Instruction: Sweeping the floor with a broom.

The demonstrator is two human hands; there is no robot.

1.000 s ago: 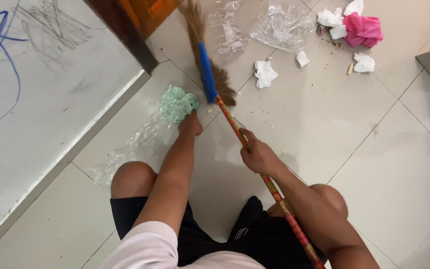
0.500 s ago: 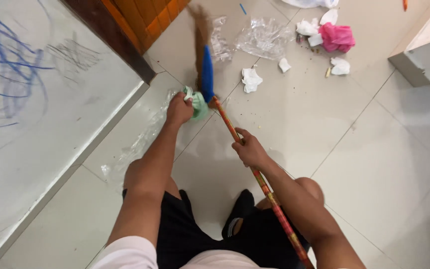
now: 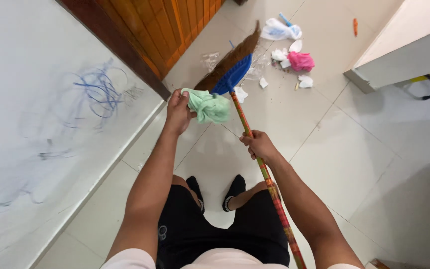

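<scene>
Pale green plastic — a crumpled bag (image 3: 208, 106) — sits bunched in my left hand (image 3: 177, 112), fingers closed round its near end, held up above the tiled floor (image 3: 374, 164) just beside the broom head. My right hand (image 3: 260, 145) is wrapped tight on the broom handle (image 3: 255, 154), a red-and-yellow patterned stick running up to a blue collar (image 3: 232, 75) and brown bristles (image 3: 227, 62). Beyond the bristles lies litter — white tissue scraps (image 3: 278, 54), a pink bag (image 3: 301, 61), clear film. A scribbled white wall (image 3: 51, 109) runs along my left.
</scene>
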